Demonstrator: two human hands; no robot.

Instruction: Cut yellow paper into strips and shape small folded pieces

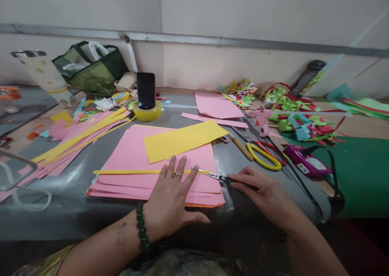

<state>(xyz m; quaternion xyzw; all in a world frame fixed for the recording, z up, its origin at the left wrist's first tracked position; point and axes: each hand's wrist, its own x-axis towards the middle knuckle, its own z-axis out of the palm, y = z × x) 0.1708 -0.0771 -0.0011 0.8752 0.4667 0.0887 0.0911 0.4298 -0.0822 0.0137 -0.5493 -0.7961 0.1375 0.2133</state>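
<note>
One left hand (168, 197), wearing a ring (176, 174) and a bracelet of green beads (141, 226), lies with spread fingers over a pile of pink paper (127, 150); it grasps nothing and seems only to press. Beside it, the right hand (264, 191) grips a knife (225, 179) between thumb and fingers. The blade reaches to the left forefinger, along the right part of a narrow yellow strip (121, 172) (if it passes above or under, I cannot tell). This strip lies across the pink pile, apart from the wider yellow sheet (185, 140), which rests at an angle just beyond. I judge that the step in hand is the cutting of yellow paper into strips. The next move would call for steady pressure, with fingertips away from the blade. Farther, scissors (253, 142) lie on the table (178, 116); behind, a phone (146, 90) stands at a roll of tape (147, 114), before the wall (243, 17).
</note>
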